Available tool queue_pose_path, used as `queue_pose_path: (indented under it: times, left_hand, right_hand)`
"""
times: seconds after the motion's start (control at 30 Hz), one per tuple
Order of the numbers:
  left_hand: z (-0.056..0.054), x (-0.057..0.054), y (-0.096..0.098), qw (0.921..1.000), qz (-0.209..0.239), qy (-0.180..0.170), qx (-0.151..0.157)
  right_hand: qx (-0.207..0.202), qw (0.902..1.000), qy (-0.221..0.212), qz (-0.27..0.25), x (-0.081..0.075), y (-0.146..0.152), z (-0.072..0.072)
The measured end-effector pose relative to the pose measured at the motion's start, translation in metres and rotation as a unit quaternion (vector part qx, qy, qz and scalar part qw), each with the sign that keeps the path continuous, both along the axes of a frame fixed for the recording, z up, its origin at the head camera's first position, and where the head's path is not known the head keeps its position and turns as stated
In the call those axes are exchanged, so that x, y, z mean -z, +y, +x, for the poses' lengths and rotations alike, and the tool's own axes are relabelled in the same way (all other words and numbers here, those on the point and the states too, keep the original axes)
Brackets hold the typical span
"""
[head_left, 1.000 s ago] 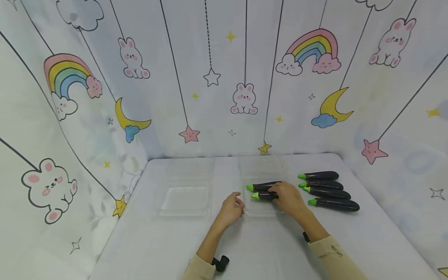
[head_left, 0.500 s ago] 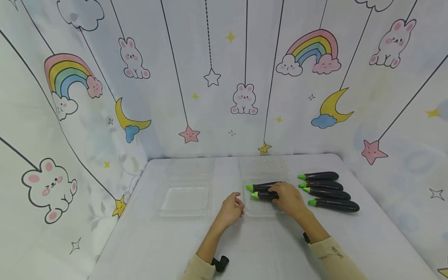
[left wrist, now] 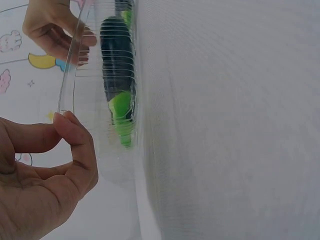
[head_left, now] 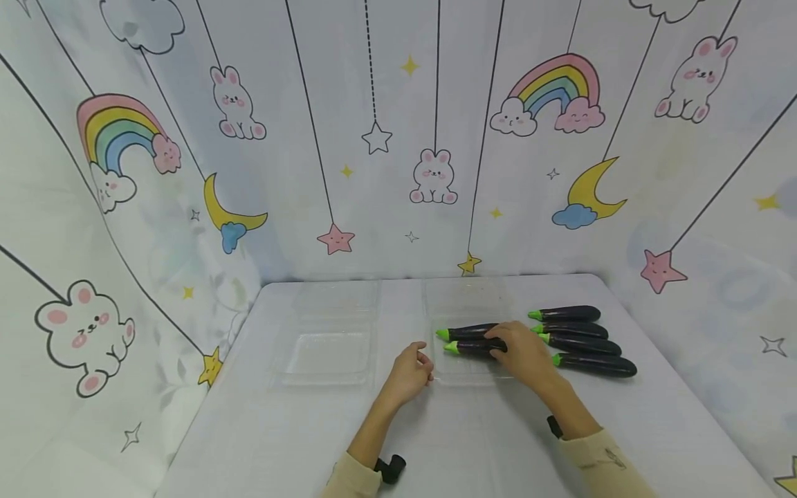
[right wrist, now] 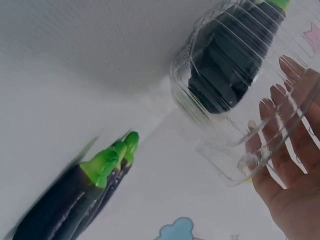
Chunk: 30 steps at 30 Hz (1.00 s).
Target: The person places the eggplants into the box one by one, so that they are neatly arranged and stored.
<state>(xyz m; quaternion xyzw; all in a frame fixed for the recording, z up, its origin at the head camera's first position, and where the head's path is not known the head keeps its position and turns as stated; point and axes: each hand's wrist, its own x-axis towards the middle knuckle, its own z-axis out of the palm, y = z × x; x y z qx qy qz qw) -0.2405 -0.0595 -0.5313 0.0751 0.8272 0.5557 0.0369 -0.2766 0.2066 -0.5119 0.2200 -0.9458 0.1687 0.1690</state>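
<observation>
Two dark eggplants with green stems lie side by side in a clear plastic container (head_left: 463, 380), the front eggplant (head_left: 476, 346) nearer me than the back eggplant (head_left: 463, 333). My right hand (head_left: 521, 354) is over their right ends. In the right wrist view its fingers (right wrist: 272, 122) are spread and loosely bent, seen through the container's clear wall, apart from the eggplant (right wrist: 230, 60). At the container's left side, my left hand (head_left: 407, 375) pinches the rim between thumb and forefinger, as the left wrist view shows.
Several more eggplants (head_left: 582, 344) lie in a loose row on the white table to the right. Another clear container (head_left: 324, 378) stands at left. Each container has a clear lid part behind it. A printed curtain (head_left: 373, 194) hangs behind the table.
My right hand has let go of the front eggplant and shifted slightly right, showing more of its dark body. The left hand stays at the rim.
</observation>
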Motion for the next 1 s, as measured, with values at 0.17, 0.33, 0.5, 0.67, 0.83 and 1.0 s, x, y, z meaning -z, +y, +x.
queue_pose_path:
  times: [0.17,0.33,0.5,0.67,0.83,1.0]
  left_hand:
    - [-0.001,0.0,-0.001,1.0,-0.004,-0.004,0.002]
    - [-0.001,0.0,-0.001,1.0,-0.001,-0.005,0.003]
    - [-0.001,0.0,-0.001,1.0,-0.001,-0.003,0.002]
    - [0.0,-0.001,-0.001,1.0,-0.001,-0.006,0.001]
    - [0.001,-0.002,-0.002,1.0,-0.003,-0.007,0.001]
    - [0.0,-0.002,0.0,1.0,-0.003,-0.007,-0.003]
  right_hand:
    - [0.018,0.9995,0.016,-0.021,-0.007,0.006,0.008]
    - [0.036,0.9982,0.035,-0.032,-0.007,0.015,0.013]
    - [0.042,0.9964,0.053,-0.051,-0.005,0.028,0.017]
    - [0.061,0.9943,0.056,-0.067,-0.005,0.04,0.02]
    - [0.073,0.9923,0.076,-0.064,-0.006,0.05,0.023]
    - [0.085,0.9916,0.073,-0.064,-0.008,0.061,0.026]
